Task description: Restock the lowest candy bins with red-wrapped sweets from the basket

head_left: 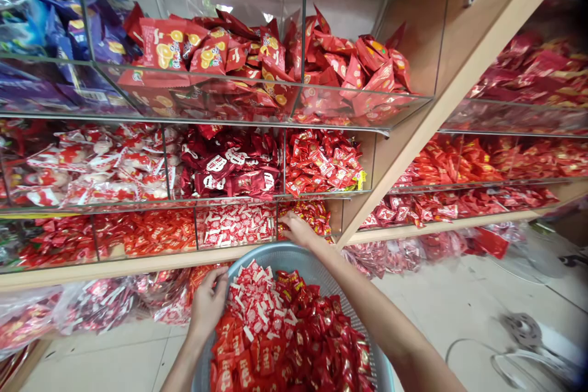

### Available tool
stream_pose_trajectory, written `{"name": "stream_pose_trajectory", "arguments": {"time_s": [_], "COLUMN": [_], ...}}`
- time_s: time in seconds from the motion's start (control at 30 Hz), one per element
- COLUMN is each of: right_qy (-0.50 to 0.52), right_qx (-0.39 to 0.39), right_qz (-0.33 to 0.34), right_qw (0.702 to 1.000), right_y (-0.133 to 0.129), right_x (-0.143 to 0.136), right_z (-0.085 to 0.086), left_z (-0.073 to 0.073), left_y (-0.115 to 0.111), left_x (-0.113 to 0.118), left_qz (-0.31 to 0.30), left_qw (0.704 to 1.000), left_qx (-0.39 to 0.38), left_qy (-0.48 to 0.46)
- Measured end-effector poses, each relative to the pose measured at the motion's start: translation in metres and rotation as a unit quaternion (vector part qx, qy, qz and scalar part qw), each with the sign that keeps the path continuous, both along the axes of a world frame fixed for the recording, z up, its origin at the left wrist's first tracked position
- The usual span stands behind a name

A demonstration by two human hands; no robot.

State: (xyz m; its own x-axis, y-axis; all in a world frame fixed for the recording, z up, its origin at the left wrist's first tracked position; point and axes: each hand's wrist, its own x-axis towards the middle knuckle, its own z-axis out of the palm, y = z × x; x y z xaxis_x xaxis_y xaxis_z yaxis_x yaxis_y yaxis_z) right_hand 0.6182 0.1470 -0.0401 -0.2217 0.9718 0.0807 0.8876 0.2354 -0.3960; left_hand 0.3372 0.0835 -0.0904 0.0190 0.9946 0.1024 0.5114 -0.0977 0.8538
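A blue-grey plastic basket point(271, 252) full of wrapped candies is below the shelf in the head view. My left hand point(209, 303) is closed on its left rim. Inside lie red-and-white wrapped candies point(257, 300), orange-red packets point(248, 358) and dark red shiny candies point(326, 337). My right hand point(299, 228) reaches over the basket's far rim into the lowest shelf row. Its fingers, partly visible and stretched out, are at the divider between a bin of red-and-white candies point(236, 223) and a bin of red-and-yellow candies point(316, 214).
Glass-fronted shelves hold red orange-print packets point(174, 43), dark red packets point(229, 162) and blue packets point(101, 37). A slanting wooden post point(399, 153) stands right of the bins. Bagged candies point(110, 303) sit beneath the shelf. A white appliance with a cord point(528, 331) lies on the tiled floor.
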Motion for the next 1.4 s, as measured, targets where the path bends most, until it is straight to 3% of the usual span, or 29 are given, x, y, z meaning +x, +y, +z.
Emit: {"name": "stream_pose_trajectory", "arguments": {"time_s": [0.17,0.37,0.43,0.53,0.63,0.77,0.97,1.13,1.2,1.3,1.4], "right_qy": [-0.036,0.131,0.243,0.433,0.536,0.548,0.558,0.601,0.618,0.634,0.631], "right_qx": [-0.026,-0.011,-0.006,-0.038,-0.087,-0.101,-0.137,-0.196,-0.212,-0.216,-0.215], "right_qz": [-0.024,-0.056,-0.084,-0.11,-0.112,-0.115,-0.122,-0.121,-0.115,-0.103,-0.096], "right_qw": [0.999,0.99,0.966,0.894,0.832,0.822,0.809,0.765,0.749,0.735,0.739], "right_y": [0.014,0.001,-0.005,-0.019,-0.037,-0.061,-0.086,-0.104,-0.11,-0.116,-0.119], "right_x": [-0.009,-0.001,0.003,0.007,0.013,0.021,0.02,-0.001,-0.013,-0.03,-0.04], "right_z": [-0.011,-0.013,-0.012,-0.008,-0.002,0.004,-0.001,-0.001,0.0,0.001,-0.001], "left_z": [0.001,-0.002,-0.003,-0.003,-0.003,-0.002,0.001,0.027,0.044,0.062,0.066], "left_y": [0.0,0.0,0.0,0.001,0.001,0.0,0.001,-0.01,-0.02,-0.034,-0.043], "left_x": [-0.001,-0.001,-0.001,-0.001,-0.001,0.0,0.0,0.013,0.028,0.053,0.071], "left_qz": [-0.008,-0.015,-0.016,-0.02,-0.015,-0.01,-0.008,0.019,-0.028,-0.17,-0.208], "left_qw": [1.0,1.0,0.999,0.999,1.0,1.0,0.999,0.992,0.996,0.978,0.961], "left_qx": [-0.008,-0.021,-0.025,-0.022,-0.016,-0.006,0.011,0.083,0.06,-0.092,-0.132], "left_qy": [-0.008,-0.014,-0.014,-0.017,-0.013,-0.001,0.031,0.096,0.054,-0.079,-0.125]}}
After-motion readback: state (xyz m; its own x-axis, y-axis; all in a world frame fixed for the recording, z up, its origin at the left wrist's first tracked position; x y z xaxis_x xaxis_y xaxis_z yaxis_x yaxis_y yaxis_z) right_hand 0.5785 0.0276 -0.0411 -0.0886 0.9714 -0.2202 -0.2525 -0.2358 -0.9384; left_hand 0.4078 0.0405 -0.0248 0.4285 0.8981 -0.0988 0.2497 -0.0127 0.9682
